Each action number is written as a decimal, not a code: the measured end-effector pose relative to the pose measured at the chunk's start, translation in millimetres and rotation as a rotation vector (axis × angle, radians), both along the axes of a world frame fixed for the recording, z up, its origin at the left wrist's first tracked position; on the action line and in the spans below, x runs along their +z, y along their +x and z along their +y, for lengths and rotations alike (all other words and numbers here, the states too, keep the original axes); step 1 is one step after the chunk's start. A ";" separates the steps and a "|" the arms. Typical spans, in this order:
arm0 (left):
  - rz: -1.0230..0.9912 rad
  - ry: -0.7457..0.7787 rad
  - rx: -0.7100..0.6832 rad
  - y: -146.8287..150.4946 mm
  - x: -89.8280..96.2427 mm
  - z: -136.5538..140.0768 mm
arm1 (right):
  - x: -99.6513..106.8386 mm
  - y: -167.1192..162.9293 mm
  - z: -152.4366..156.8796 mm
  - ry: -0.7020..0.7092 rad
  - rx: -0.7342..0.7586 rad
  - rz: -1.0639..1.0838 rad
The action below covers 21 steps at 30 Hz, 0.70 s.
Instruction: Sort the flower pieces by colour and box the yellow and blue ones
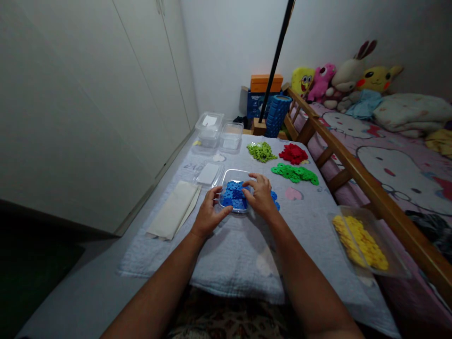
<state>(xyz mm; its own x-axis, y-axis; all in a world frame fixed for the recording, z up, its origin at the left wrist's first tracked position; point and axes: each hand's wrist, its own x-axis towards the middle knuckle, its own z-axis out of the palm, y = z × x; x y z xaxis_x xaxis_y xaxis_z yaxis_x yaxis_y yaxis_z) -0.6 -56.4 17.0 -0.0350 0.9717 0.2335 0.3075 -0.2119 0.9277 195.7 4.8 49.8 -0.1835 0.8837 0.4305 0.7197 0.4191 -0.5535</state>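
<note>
In the middle of the cloth-covered table stands a clear plastic container (226, 175) partly filled with blue interlocking discs (233, 194). My left hand (209, 213) braces its left side, fingers at the rim and thumb along the near edge. Over the container's right side, my right hand (260, 194) has thumb and forefinger drawn together at the blue discs; a disc seems to be pinched there, though the fingertips partly hide it. More blue discs (275, 198) lie on the cloth beyond my right wrist, partly covered by it.
Behind lie piles of lime discs (262, 151), red discs (293, 154) and green discs (294, 173). A container of yellow discs (360, 242) is at right. A clear lid (209, 174), folded cloth (173, 212) and clear containers (231, 137) lie left and behind. A wooden bed rail (348, 172) borders the table.
</note>
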 end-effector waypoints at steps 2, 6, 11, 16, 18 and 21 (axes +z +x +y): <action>0.007 -0.004 0.003 -0.1 0.1 -0.2 | -1.7 13.8 5.7 0.019 -0.046 0.046; 0.009 -0.009 0.009 -0.5 -0.5 -0.4 | -10.3 53.8 20.6 0.005 -0.167 0.069; 0.011 -0.006 0.010 -0.4 -1.8 -0.3 | -36.4 89.0 29.9 -0.070 -0.313 -0.005; 0.027 -0.007 0.011 -0.7 -3.1 -0.1 | -52.4 87.2 26.0 -0.080 -0.336 -0.102; 0.029 -0.007 0.009 -0.7 -2.9 -0.1 | -52.6 83.3 24.2 -0.096 -0.337 -0.118; 0.020 -0.008 0.005 -0.5 -2.2 0.0 | -50.1 80.4 23.1 -0.114 -0.328 -0.063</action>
